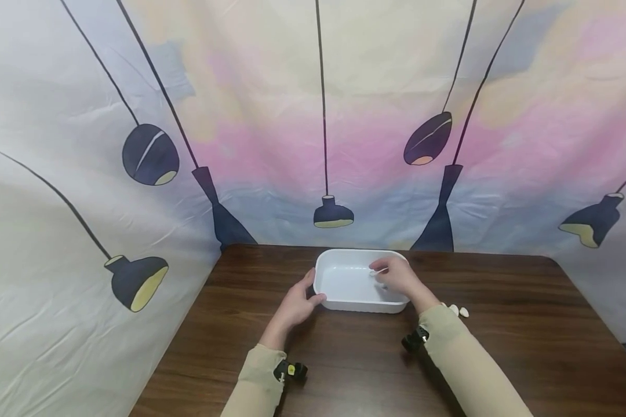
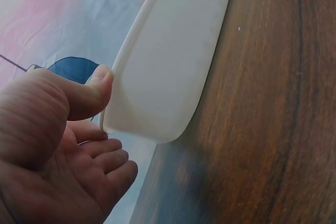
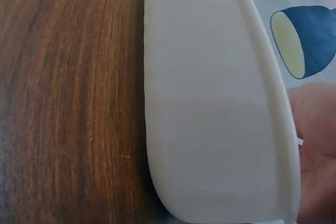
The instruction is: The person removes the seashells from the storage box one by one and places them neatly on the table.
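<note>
The left hand point(image 1: 294, 304) grips the left end of a white rectangular dish point(image 1: 362, 306) on the wooden table point(image 1: 355, 370); the right hand's point(image 1: 399, 278) nearly closed fingertips pinch a small white piece point(image 1: 378, 271) over the dish's right half. A loosened pinch could drop the piece; an uneven left-hand pull could skew the dish.

The white tray point(image 1: 362, 307) looks like smooth plastic, softly glossy inside and more matt on its outer wall. The counter point(image 1: 355, 362) is dark-grained wood or wood-look laminate, with a sheen toward its near edge. Beyond its far edge hangs a creased, faintly shiny cloth backdrop point(image 1: 271, 87); the sleeves point(image 1: 461, 350) are matt cloth.
</note>
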{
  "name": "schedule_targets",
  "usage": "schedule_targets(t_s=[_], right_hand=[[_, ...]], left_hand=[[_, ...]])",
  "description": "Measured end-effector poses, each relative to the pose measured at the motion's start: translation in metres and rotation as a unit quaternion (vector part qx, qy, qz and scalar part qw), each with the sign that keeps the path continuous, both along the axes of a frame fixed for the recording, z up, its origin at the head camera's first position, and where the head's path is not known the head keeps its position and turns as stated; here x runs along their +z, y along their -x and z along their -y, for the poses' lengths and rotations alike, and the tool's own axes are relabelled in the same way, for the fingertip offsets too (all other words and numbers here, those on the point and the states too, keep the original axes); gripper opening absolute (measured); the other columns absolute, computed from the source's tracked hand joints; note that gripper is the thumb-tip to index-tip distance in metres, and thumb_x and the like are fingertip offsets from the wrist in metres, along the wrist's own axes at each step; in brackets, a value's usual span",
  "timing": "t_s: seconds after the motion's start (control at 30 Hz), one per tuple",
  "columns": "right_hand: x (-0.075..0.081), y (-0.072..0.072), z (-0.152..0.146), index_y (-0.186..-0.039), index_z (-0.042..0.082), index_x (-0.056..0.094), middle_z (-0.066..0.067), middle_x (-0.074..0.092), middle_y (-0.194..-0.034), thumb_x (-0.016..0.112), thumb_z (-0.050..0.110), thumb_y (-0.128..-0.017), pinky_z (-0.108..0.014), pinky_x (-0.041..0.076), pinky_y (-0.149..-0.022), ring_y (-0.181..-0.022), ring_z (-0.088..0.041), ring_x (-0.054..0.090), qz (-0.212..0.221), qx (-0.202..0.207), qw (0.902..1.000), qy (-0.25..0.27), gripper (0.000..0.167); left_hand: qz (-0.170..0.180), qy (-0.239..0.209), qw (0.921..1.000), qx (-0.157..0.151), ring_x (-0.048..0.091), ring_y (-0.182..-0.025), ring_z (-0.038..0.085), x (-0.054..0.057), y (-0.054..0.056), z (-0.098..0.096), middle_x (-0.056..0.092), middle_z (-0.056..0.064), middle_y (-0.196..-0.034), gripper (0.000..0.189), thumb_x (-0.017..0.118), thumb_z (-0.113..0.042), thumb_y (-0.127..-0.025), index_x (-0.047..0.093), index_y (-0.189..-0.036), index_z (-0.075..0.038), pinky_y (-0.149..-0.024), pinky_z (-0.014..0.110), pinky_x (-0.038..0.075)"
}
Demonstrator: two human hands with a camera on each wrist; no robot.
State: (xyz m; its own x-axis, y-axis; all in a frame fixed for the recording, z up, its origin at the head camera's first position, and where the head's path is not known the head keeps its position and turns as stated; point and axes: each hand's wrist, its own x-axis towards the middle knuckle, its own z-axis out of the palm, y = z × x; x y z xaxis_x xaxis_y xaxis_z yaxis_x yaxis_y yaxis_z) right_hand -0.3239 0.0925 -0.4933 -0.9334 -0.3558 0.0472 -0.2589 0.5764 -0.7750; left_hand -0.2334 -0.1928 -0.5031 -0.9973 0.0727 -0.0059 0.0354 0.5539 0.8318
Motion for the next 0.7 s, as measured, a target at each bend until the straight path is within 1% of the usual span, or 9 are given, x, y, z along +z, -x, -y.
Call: schedule_targets(t_s=[0.07,0.23,0.37,0.53,0.7], right_hand=[[0.000,0.000,0.003,-0.117,-0.008,0.076,-0.022,0.076,-0.112,0.064,-0.007,-0.088,-0.038,0.062,-0.079,-0.102,-0.034,0.073,-0.005,-0.007,0.9999,-0.015,0.031],[0.000,0.002,0.009,-0.117,-0.009,0.076,-0.022,0.076,-0.111,0.063,-0.008,-0.085,-0.046,0.060,-0.091,-0.106,-0.036,0.072,-0.024,-0.022,0.9983,-0.048,0.034],[-0.004,0.005,0.013,-0.118,-0.009,0.076,-0.021,0.076,-0.112,0.061,-0.009,-0.084,-0.049,0.058,-0.096,-0.109,-0.036,0.070,-0.024,-0.034,0.9971,-0.063,0.037],[-0.009,0.009,0.015,-0.115,-0.007,0.077,-0.019,0.077,-0.110,0.061,-0.008,-0.085,-0.049,0.058,-0.096,-0.106,-0.035,0.070,-0.024,-0.043,0.9952,-0.085,0.034],[-0.010,0.011,0.016,-0.110,-0.005,0.079,-0.017,0.077,-0.106,0.064,-0.009,-0.085,-0.049,0.059,-0.094,-0.102,-0.034,0.071,-0.031,-0.040,0.9938,-0.099,0.029]], left_hand=[[-0.001,-0.002,1.0000,-0.001,0.027,-0.160,0.035,0.000,0.000,0.000,0.030,0.014,-0.174,0.074,0.071,-0.016,-0.104,0.034,-0.166,-0.002,-0.127,0.058,0.026],[-0.002,-0.003,1.0000,0.000,0.027,-0.160,0.035,0.000,0.000,0.000,0.030,0.014,-0.173,0.074,0.071,-0.016,-0.104,0.034,-0.166,-0.001,-0.127,0.057,0.026],[-0.003,-0.004,1.0000,0.000,0.028,-0.160,0.035,0.000,0.000,0.001,0.030,0.014,-0.173,0.073,0.071,-0.015,-0.104,0.034,-0.166,-0.001,-0.127,0.057,0.026],[-0.004,-0.005,1.0000,-0.001,0.028,-0.160,0.035,0.000,0.001,0.001,0.031,0.014,-0.173,0.073,0.071,-0.016,-0.104,0.034,-0.166,-0.001,-0.128,0.056,0.026],[-0.002,-0.005,1.0000,-0.001,0.028,-0.160,0.034,-0.001,0.001,0.001,0.031,0.013,-0.173,0.073,0.071,-0.016,-0.104,0.035,-0.166,-0.002,-0.128,0.056,0.026]])
